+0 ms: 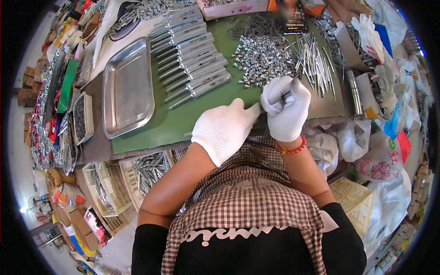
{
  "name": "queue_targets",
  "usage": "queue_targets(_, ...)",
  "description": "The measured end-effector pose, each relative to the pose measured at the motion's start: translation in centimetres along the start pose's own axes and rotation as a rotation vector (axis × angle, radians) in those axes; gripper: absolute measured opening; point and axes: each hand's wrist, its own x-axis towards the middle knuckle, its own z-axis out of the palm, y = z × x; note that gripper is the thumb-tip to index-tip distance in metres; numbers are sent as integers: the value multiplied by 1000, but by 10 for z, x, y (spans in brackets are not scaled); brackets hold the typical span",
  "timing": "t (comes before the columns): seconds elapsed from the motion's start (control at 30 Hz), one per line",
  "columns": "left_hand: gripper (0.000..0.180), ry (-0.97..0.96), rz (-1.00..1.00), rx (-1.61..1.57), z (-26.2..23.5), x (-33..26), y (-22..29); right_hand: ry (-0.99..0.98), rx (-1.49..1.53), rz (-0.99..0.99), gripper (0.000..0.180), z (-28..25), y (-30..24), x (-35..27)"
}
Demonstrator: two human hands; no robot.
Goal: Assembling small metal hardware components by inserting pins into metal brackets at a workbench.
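While both gloved hands meet at the green mat's (183, 123) lower edge in mid-frame, a thin metal pin (288, 94) is pinched in the closed right hand (286, 112). The left hand (224, 129) is loosely curled, fingertips touching the right; what it grips cannot be told. Bare mat is left between the steel tray (126, 87) at left and the hands.

Small metal part (288, 95) mostly hidden inside right hand (286, 109).

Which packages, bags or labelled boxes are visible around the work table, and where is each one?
Printed plastic bag: right of the table, white with red and green marks.
Red packet: right edge, small and flat.
White plastic bags: under the table's right corner.
Pink-printed box: top centre, holding metal parts.
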Motion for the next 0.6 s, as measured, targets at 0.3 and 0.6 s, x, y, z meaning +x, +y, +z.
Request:
queue_targets(0.3, 18, -58, -30, 32, -7, 4, 5, 129, 278, 104, 53, 0, -4, 6)
queue_targets(0.6, 15, -73, -6, 45, -7, 7, 6, 52, -109, -2, 54, 1, 4, -2)
